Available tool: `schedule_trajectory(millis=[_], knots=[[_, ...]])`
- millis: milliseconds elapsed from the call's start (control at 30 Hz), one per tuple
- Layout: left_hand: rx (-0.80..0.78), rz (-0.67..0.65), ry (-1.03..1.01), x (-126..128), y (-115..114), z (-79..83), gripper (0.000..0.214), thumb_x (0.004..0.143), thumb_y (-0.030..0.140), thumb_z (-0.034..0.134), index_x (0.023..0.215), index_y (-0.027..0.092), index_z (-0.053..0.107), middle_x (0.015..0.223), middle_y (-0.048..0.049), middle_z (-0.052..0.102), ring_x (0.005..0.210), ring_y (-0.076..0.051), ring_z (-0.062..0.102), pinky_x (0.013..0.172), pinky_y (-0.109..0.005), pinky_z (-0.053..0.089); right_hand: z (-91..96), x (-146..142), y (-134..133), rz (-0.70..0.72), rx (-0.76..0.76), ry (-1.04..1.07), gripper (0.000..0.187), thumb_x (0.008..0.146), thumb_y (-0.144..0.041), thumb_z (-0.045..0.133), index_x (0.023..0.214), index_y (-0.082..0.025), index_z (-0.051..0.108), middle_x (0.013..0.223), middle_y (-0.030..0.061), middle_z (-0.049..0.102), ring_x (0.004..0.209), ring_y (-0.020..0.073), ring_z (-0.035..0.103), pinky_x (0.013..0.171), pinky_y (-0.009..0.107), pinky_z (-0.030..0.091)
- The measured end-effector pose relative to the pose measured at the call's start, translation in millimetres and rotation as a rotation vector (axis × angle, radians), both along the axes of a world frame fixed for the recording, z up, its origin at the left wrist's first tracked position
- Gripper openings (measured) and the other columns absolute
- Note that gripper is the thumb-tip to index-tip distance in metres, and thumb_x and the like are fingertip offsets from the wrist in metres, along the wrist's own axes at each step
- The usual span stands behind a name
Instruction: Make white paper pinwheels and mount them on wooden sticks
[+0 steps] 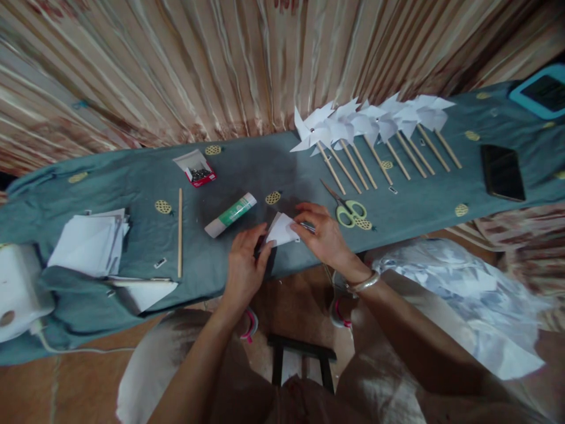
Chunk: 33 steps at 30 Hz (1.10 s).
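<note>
A small folded white paper (282, 229) lies on the teal cloth-covered table (132, 182) near its front edge. My left hand (245, 262) pinches the paper's left side, fingers closed on it. My right hand (322, 232) presses on the paper's right side with curled fingers; a thin dark object shows under the fingertips, too small to name. A glue stick (230, 215) lies just left of the paper. Green-handled scissors (348, 209) lie just right of my right hand. A row of several finished white paper pinwheels (371, 121) on wooden sticks lies at the back.
A stack of white paper squares (90, 241) sits at the left, beside a loose wooden stick (180, 232). A small open box of pins (196, 168) is behind them. A dark phone (502, 172) and a blue-framed tablet (541, 91) lie at the right. A striped curtain hangs behind.
</note>
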<state>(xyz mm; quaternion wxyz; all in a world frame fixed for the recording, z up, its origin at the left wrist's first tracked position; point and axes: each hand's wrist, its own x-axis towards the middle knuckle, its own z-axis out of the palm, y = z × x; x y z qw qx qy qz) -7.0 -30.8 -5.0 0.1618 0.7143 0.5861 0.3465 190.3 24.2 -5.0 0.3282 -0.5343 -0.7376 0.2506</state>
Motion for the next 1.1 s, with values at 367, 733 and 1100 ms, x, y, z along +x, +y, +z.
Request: schedule_trajectory(millis=[367,733,1100], knots=[[0.132,-0.260,0.275,27,-28,-9.1,0.046,0.099,0.020,0.048,0.144,0.013,0.042,0.146,-0.0189,0.054,0.143,-0.029,0.043,0.116,-0.052,0.038,-6.2,-4,3,-0.034,0.034,-0.051,0.009,0.087,-0.029,0.066,0.082,-0.023,0.071,0.121,0.0096,0.068,0.117,0.0282,0.061,0.103,0.048,0.048],[0.108,-0.256,0.312,25,-27,-13.6,0.049,0.099,0.025,0.049,0.144,0.010,0.041,0.146,-0.0211,0.053,0.142,-0.029,0.045,0.116,-0.052,0.040,-9.4,-10,3,-0.074,0.056,-0.046,0.006,0.085,-0.025,0.067,0.080,-0.021,0.068,0.123,0.0111,0.067,0.118,0.0289,0.059,0.104,0.048,0.047],[0.121,-0.257,0.361,25,-26,-11.8,0.046,0.099,0.026,0.049,0.140,0.006,0.046,0.143,-0.0222,0.055,0.139,-0.031,0.048,0.114,-0.052,0.043,-8.5,-13,2,-0.074,0.057,-0.040,0.003,0.084,-0.022,0.067,0.081,-0.020,0.067,0.124,0.0139,0.066,0.120,0.0301,0.058,0.107,0.047,0.043]])
